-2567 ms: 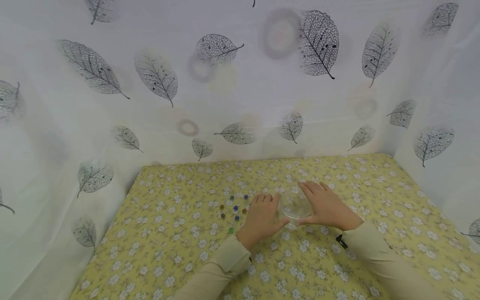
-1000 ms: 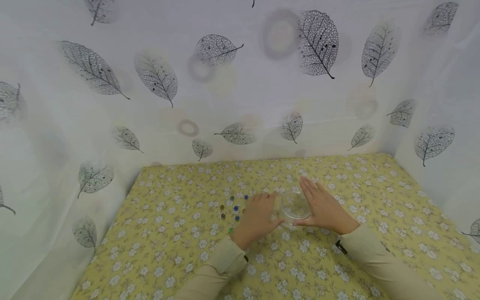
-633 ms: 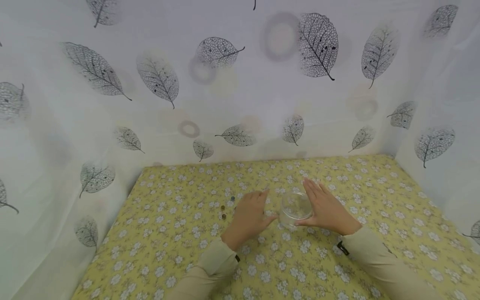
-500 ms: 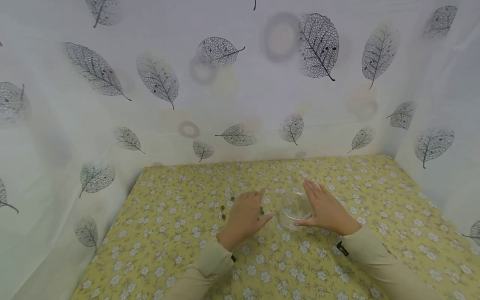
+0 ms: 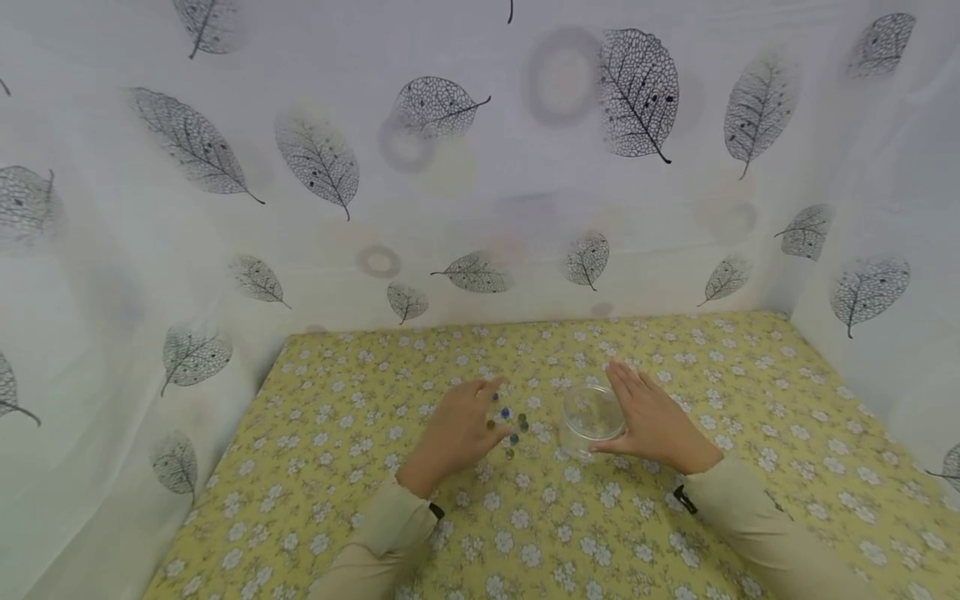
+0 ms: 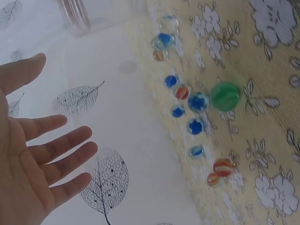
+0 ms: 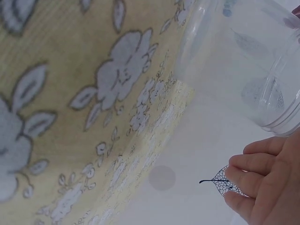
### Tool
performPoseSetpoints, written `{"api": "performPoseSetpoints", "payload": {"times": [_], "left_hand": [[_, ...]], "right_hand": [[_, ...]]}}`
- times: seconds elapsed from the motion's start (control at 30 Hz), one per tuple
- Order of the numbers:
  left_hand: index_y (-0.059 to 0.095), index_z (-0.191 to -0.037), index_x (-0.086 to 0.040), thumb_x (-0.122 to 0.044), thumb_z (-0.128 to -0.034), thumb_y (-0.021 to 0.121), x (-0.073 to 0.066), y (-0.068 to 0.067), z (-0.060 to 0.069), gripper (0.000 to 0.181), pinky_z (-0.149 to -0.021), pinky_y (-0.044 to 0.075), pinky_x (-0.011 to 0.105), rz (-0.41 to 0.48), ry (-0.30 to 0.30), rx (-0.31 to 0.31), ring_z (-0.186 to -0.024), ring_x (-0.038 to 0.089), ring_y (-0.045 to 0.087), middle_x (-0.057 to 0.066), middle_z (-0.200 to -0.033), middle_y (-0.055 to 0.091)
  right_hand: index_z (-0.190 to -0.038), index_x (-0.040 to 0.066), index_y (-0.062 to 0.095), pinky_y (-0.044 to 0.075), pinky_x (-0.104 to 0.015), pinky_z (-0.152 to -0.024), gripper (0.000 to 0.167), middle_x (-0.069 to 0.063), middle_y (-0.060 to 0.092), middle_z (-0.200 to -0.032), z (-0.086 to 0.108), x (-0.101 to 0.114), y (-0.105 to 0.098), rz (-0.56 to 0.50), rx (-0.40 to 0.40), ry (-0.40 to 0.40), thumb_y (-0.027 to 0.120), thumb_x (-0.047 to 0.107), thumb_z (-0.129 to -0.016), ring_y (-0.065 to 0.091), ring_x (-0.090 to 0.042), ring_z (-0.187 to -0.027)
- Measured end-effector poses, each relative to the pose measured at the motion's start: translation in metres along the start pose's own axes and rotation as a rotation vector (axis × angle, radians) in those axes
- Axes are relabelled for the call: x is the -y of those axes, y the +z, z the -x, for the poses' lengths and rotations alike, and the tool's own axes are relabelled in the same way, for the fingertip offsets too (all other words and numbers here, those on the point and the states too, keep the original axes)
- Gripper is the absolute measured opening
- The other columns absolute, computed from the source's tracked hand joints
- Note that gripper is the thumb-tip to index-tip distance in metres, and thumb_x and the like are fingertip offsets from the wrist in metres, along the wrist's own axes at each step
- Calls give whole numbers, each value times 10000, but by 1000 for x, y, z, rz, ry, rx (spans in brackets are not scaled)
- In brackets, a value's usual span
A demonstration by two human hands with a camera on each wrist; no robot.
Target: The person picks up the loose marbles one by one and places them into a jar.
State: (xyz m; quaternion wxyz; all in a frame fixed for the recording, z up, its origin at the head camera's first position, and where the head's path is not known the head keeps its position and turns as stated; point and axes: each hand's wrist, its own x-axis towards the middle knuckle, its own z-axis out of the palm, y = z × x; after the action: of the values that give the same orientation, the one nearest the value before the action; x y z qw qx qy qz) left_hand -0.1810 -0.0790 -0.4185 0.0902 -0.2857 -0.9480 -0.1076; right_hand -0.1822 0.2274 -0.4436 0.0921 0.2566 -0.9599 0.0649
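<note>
Marbles (image 5: 506, 413) between left hand (image 5: 452, 429) and clear jar (image 5: 581, 433)
Both hands' fingers are loosely extended, the right hand (image 5: 658, 418) partly blocking the jar; flowered cloth (image 5: 330, 500) lies beneath.

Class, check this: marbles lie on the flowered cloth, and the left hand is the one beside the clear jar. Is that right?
Not quite: it is the right hand that is beside the clear jar, as the head view shows. The marbles do lie on the flowered cloth.
</note>
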Motion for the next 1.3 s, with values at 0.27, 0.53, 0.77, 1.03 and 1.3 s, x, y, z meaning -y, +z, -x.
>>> {"api": "performPoseSetpoints", "payload": {"times": [0.27, 0.53, 0.77, 1.03, 1.3], "left_hand": [[410, -1416, -92, -403, -860, 666, 12, 1, 6, 687, -978, 459, 401, -17, 19, -71, -1135, 249, 561, 99, -1242, 579], [457, -1373, -78, -349, -832, 711, 25, 0, 9, 656, -933, 483, 394, -39, -5, -112, -1089, 247, 578, 100, -1188, 591], [513, -1329, -86, -300, -813, 739, 39, 2, 12, 603, -918, 489, 392, -14, 50, -119, -1067, 234, 586, 85, -1162, 600], [558, -1285, -116, -320, -839, 709, 49, 9, 17, 513, -915, 494, 386, 30, 90, -107, -1072, 207, 592, 43, -1168, 619], [584, -1251, -99, -211, -796, 753, 57, 13, 23, 498, -846, 522, 369, 283, 15, -110, -1021, 211, 608, 39, -1164, 615]], "right_hand": [[-1455, -75, 230, 217, -545, -1131, 1168, -268, 216, -1521, 1, 1, 0, 5, 3, 9, 665, 692, -689, 244, -418, -1398], [-1470, -66, 182, 220, -544, -1128, 1188, -259, 156, -1540, 0, 0, -1, 22, 4, -3, 623, 725, -700, 202, -419, -1413], [-1473, -63, 171, 211, -538, -1134, 1195, -255, 144, -1544, 0, 0, 0, 20, 6, 0, 618, 730, -699, 181, -407, -1423], [-1463, -70, 206, 226, -528, -1131, 1187, -255, 163, -1540, 0, 0, 1, 38, -11, -4, 615, 736, -694, 221, -417, -1407], [-1478, -54, 159, 208, -531, -1137, 1203, -247, 138, -1548, 0, 0, 1, 22, 6, 6, 594, 752, -698, 202, -415, -1414]]}}
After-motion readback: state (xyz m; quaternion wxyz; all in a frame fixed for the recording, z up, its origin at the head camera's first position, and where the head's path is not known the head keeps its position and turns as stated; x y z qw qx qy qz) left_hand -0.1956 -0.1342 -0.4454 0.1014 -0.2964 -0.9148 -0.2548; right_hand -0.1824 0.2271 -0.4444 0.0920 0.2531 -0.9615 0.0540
